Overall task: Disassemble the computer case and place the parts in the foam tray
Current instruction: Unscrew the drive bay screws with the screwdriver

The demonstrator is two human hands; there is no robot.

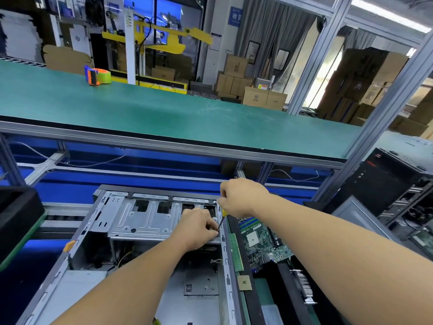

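An open grey computer case [98,221] lies on its side in front of me, its metal drive cage [145,219] across the top. My right hand [241,195] grips a yellow-handled screwdriver [221,221], its shaft pointing down at the cage's right edge. My left hand [199,227] has its fingers curled at the screwdriver's tip, pinching something too small to make out. To the right of the case, a black foam tray [284,277] holds a green motherboard [262,240], a memory stick [235,252] and a processor chip [244,282].
A green-topped shelf [164,109] with an aluminium frame runs above the bench, with a tape dispenser [97,76] on it. A black tower computer [389,181] stands at the right. A black foam block [16,216] sits at the left. A second yellow screwdriver [69,248] leans on the case's left wall.
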